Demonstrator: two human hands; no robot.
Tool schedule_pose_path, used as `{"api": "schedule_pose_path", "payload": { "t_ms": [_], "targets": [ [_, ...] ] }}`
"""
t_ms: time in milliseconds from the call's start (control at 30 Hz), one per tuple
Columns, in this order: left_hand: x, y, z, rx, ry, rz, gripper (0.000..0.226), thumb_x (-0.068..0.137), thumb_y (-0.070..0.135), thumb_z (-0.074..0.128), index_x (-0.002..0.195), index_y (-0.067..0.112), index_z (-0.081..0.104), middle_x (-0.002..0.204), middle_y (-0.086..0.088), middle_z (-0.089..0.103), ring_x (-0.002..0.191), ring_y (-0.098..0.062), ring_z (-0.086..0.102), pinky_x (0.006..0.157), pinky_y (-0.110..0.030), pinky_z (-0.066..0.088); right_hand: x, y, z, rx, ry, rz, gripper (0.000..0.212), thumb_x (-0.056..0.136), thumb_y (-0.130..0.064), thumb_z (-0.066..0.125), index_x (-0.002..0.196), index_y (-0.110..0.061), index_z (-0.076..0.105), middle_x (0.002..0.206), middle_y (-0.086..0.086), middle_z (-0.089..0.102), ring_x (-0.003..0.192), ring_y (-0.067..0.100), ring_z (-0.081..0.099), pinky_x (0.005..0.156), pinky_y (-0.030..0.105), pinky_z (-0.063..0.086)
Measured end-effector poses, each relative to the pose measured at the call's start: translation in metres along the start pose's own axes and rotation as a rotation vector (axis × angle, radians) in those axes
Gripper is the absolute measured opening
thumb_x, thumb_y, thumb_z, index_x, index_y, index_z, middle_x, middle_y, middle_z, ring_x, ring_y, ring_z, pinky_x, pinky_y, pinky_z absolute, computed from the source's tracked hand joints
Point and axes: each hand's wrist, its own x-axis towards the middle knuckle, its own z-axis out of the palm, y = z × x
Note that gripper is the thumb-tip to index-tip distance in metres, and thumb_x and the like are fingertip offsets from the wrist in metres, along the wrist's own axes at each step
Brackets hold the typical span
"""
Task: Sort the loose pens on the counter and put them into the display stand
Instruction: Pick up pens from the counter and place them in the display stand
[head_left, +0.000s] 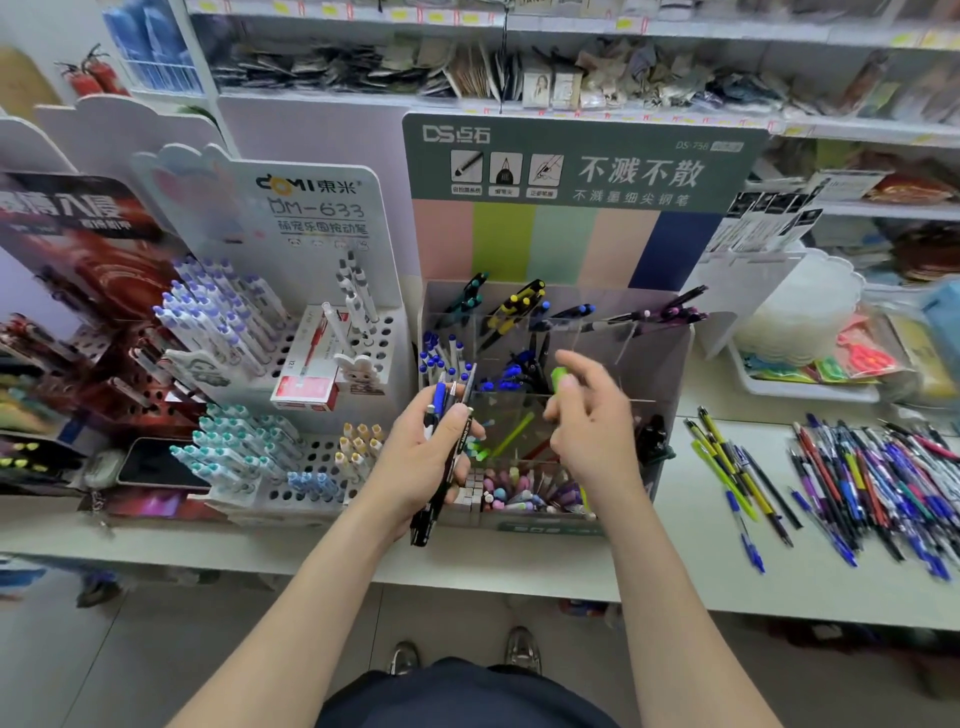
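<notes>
Centre frame, the left hand grips about four pens; just right, the right hand pinches one green pen above the display stand.

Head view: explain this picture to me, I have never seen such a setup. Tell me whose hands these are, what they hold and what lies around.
There is no machine: a person wears a camera on the head, looking down at both hands. The left hand grips a bundle of pens. The right hand pinches a green pen over the display stand, a clear box with compartments. Loose pens lie on the white counter to the right.
</notes>
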Motion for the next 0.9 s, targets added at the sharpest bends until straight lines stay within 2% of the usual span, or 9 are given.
{"api": "schedule_pose_path", "payload": {
  "t_ms": [100,200,333,500,567,667,767,833,900],
  "targets": [
    [-0.001,-0.002,-0.001,-0.081,0.026,-0.038,0.018,0.112,0.029,0.052,0.129,0.027,0.058,0.106,-0.011,0.072,0.06,-0.023,0.054,0.048,-0.031,0.043,-0.001,0.007,0.005,-0.403,-0.186,-0.003,0.026,0.103,-0.011,0.048,0.124,-0.026,0.051,0.082,0.002,0.071,0.06,0.012,0.059,0.054,0.032,0.048],
    [-0.002,-0.002,-0.002,-0.189,0.021,-0.1,0.023,0.112,0.018,0.049,0.133,0.021,0.057,0.107,-0.013,0.073,0.06,-0.024,0.055,0.044,-0.029,0.04,-0.003,0.007,0.011,-0.587,-0.299,-0.127,0.026,0.099,-0.009,0.054,0.118,-0.026,0.059,0.096,-0.003,0.071,0.067,0.012,0.066,0.062,0.035,0.058],
    [-0.004,-0.002,-0.006,-0.272,-0.001,-0.127,0.039,0.105,0.002,0.039,0.137,0.017,0.056,0.111,-0.017,0.072,0.061,-0.025,0.054,0.043,-0.029,0.039,0.0,0.012,0.016,-0.907,-0.326,-0.158,0.028,0.104,-0.026,0.062,0.131,-0.032,0.063,0.117,0.001,0.071,0.101,0.021,0.065,0.078,0.036,0.053],
    [-0.009,-0.001,-0.009,-0.274,-0.063,-0.123,0.048,0.099,-0.004,0.036,0.138,0.016,0.056,0.114,-0.017,0.071,0.065,-0.025,0.054,0.045,-0.03,0.04,0.002,0.006,0.025,-1.079,-0.415,-0.046,0.034,0.095,-0.017,0.06,0.126,-0.023,0.072,0.126,0.006,0.067,0.101,0.029,0.068,0.086,0.042,0.06],
    [-0.011,0.001,-0.008,-0.287,-0.096,-0.119,0.05,0.099,-0.005,0.036,0.14,0.016,0.055,0.118,-0.019,0.071,0.066,-0.024,0.054,0.046,-0.031,0.041,0.002,0.004,0.029,-1.088,-0.449,-0.031,0.033,0.092,-0.009,0.061,0.121,-0.018,0.074,0.127,0.009,0.065,0.104,0.031,0.067,0.088,0.042,0.059],
    [-0.013,0.003,-0.007,-0.303,-0.136,-0.108,0.054,0.099,-0.008,0.036,0.143,0.016,0.054,0.122,-0.02,0.07,0.068,-0.025,0.055,0.047,-0.032,0.042,0.003,0.005,0.032,-0.976,-0.352,-0.076,0.049,0.093,0.001,0.061,0.136,-0.019,0.069,0.136,0.01,0.065,0.119,0.03,0.064,0.099,0.043,0.058],
    [-0.013,0.002,-0.007,-0.302,-0.156,-0.104,0.059,0.097,-0.009,0.037,0.148,0.019,0.049,0.13,-0.025,0.068,0.071,-0.027,0.056,0.047,-0.033,0.044,0.0,0.012,0.033,-0.876,-0.288,-0.192,0.042,0.1,-0.009,0.063,0.142,-0.018,0.064,0.134,0.007,0.069,0.125,0.027,0.063,0.106,0.043,0.054],
    [-0.013,0.002,-0.006,-0.325,-0.171,-0.115,0.062,0.097,-0.01,0.038,0.15,0.021,0.046,0.132,-0.028,0.066,0.071,-0.027,0.055,0.046,-0.032,0.043,-0.006,0.015,0.032,-0.813,-0.178,-0.318,0.027,0.105,-0.017,0.061,0.129,-0.016,0.072,0.117,0.005,0.075,0.108,0.022,0.069,0.096,0.042,0.057],
    [-0.013,0.002,-0.005,-0.351,-0.201,-0.123,0.064,0.096,-0.009,0.04,0.149,0.025,0.047,0.13,-0.025,0.067,0.069,-0.025,0.053,0.045,-0.03,0.041,-0.013,0.009,0.031,-0.572,-0.025,-0.381,0.023,0.108,-0.022,0.055,0.106,-0.014,0.077,0.091,0.0,0.075,0.082,0.015,0.069,0.077,0.039,0.058]
  ]
}}
